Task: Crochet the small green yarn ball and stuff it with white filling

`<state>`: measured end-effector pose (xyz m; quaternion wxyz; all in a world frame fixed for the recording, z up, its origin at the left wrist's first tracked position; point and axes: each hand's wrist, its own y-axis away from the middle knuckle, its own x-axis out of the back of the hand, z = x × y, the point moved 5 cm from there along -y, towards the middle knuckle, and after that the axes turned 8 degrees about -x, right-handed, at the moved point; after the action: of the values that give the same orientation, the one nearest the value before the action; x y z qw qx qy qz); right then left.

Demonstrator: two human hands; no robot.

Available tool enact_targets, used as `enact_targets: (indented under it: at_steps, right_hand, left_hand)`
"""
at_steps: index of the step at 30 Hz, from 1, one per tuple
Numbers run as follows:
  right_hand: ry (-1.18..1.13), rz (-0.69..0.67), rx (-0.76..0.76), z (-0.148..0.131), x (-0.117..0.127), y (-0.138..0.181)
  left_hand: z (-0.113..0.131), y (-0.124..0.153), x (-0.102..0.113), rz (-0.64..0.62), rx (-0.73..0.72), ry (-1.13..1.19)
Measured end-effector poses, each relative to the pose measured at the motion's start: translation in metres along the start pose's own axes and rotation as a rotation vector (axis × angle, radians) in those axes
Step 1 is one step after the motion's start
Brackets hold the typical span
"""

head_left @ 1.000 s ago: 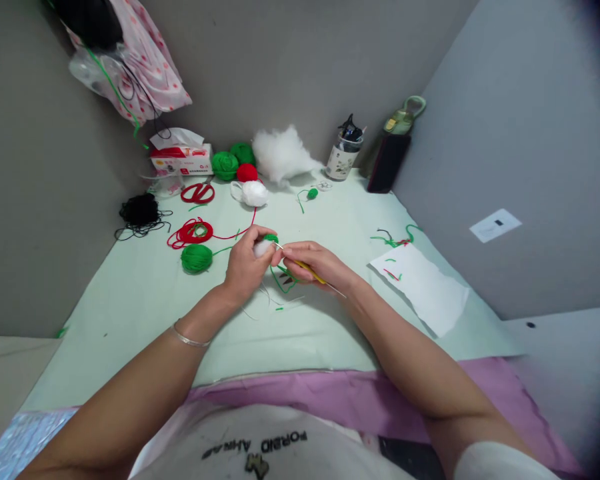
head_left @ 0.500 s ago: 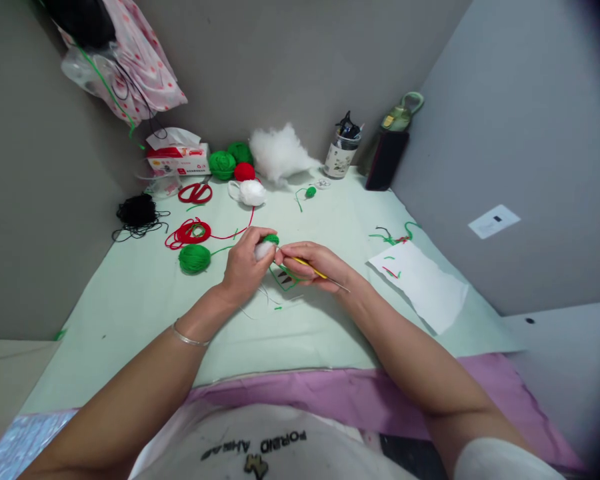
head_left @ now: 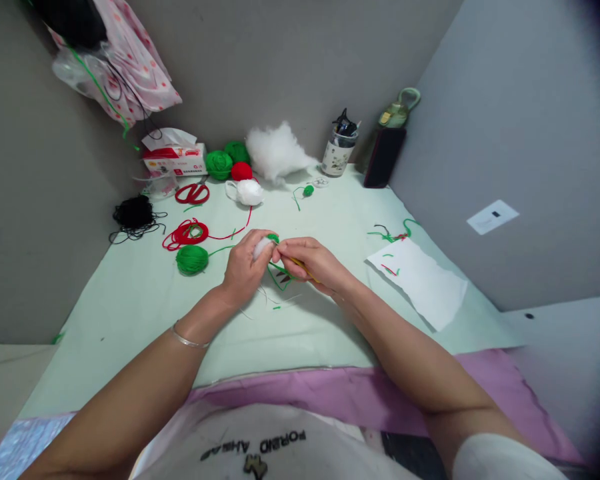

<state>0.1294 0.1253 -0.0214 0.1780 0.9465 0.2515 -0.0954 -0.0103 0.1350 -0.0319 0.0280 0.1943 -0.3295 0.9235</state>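
Grey walls [head_left: 200,67] enclosing a pale green tabletop [head_left: 130,320]

Walls: meeting in a corner at upper right; a white plate [head_left: 493,217] is showing on the right-hand side. Upper left of the frame: a spotted pink cloth [head_left: 147,80] is hanging beside a black bag [head_left: 75,23].

Surface, far edge, left to right: a tissue box [head_left: 180,162]; two green yarn balls [head_left: 219,165], a red yarn ball [head_left: 241,171] and a white yarn ball [head_left: 250,192], all sitting clustered; white stuffing [head_left: 277,153], lying loose; a pen cup [head_left: 336,160], standing upright; a green bottle [head_left: 395,115], standing behind a dark slab [head_left: 384,159].

Surface, left: black yarn [head_left: 133,212], red-handled scissors [head_left: 193,193], a red yarn coil [head_left: 186,233]; a nearer green ball [head_left: 192,260] is trailing its strand toward the centre.

Surface, right: torn white paper [head_left: 423,283] is lying flat, carrying thread scraps [head_left: 390,270].

Lower edge: purple cloth [head_left: 330,397] is showing below the table.

Centre: a white-and-green piece [head_left: 263,247], which the left hand [head_left: 243,263] is gripping; the right hand [head_left: 313,260] is pinching a yellow-handled tool [head_left: 303,267] just beside it. Both hands are working close together; whether their fingers are touching cannot be told.
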Motion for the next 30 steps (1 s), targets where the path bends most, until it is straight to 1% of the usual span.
enact_targets:
  at_steps: [3,8,10,12,13,14,17,19,21,23,24,25,26,28,30]
  right_hand:
    - [0.219,0.111,0.103,-0.006,-0.005,0.006]
    - [0.742,0.327,0.249,-0.013,-0.010,0.016]
    - [0.902,0.370,0.293,-0.013,-0.012,0.017]
    - [0.962,0.384,0.306,-0.012,-0.011,0.016]
    - [0.932,0.371,0.300,-0.012,-0.010,0.014]
    - [0.845,0.331,0.275,-0.010,-0.008,0.012]
    - [0.476,0.129,0.139,-0.004,-0.002,0.005]
    - [0.312,-0.021,0.055,0.000,-0.003,0.003]
    - [0.284,-0.216,0.005,0.003,-0.012,0.006]
    - [0.348,-0.434,-0.021,0.006,-0.025,0.013]
    - [0.379,-0.494,-0.020,0.007,-0.030,0.016]
    - [0.389,-0.512,-0.007,0.006,-0.032,0.017]
    - [0.369,-0.487,0.016,0.003,-0.031,0.017]
    - [0.263,-0.374,0.073,-0.005,-0.021,0.015]
    - [0.133,-0.251,0.114,-0.014,-0.003,0.012]
  left_hand:
    - [0.001,0.000,-0.001,-0.022,0.027,0.019]
    - [-0.003,-0.002,-0.002,-0.033,0.079,0.052]
    - [-0.005,-0.002,-0.002,-0.035,0.103,0.073]
    - [-0.006,-0.002,-0.003,-0.039,0.129,0.102]
    - [-0.006,-0.002,-0.003,-0.041,0.142,0.119]
    - [-0.005,-0.001,-0.004,-0.041,0.154,0.137]
    - [-0.005,-0.001,-0.004,-0.011,0.187,0.196]
    - [-0.007,-0.001,-0.003,0.024,0.222,0.245]
    - [-0.013,-0.001,-0.004,0.045,0.284,0.311]
    - [-0.019,-0.001,-0.005,0.059,0.362,0.395]
    - [-0.022,-0.001,-0.006,0.069,0.401,0.442]
    - [-0.025,-0.001,-0.006,0.083,0.436,0.490]
    - [-0.026,-0.001,-0.005,0.103,0.467,0.539]
    - [-0.029,-0.002,-0.002,0.151,0.516,0.629]
    - [-0.031,-0.003,0.002,0.203,0.554,0.704]
